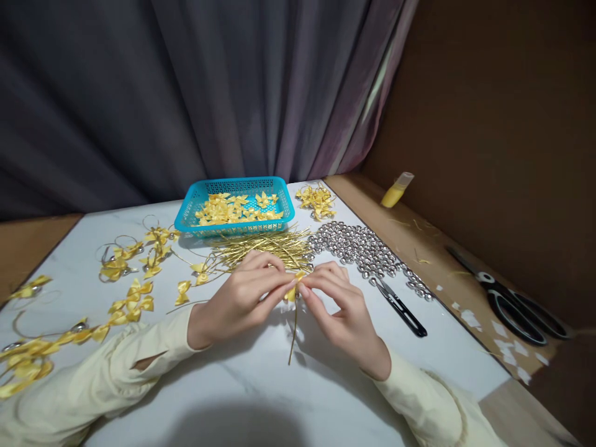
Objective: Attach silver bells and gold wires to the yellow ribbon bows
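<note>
Left hand (242, 298) & right hand (339, 310) both pinching yellow bow (291, 292) on gold wire (293, 335)

A white marble-look table (261, 397) carries everything. At 12 o'clock sits a turquoise plastic basket (235, 188) with holes in its walls. Just below it lies a heap of thin gold wire sticks (265, 247). At 1 o'clock is a small bunch of yellow ribbon bows (316, 200), and below that a spread of shiny silver round beads (361, 248). At 3 o'clock lie small black thread snips (400, 305). From 9 to 10 o'clock, yellow ribbon bows on gold wire loops (125, 257) lie scattered. Big black-handled scissors (510, 298) lie on the brown wooden ledge (419, 233) at the table's right edge
</note>
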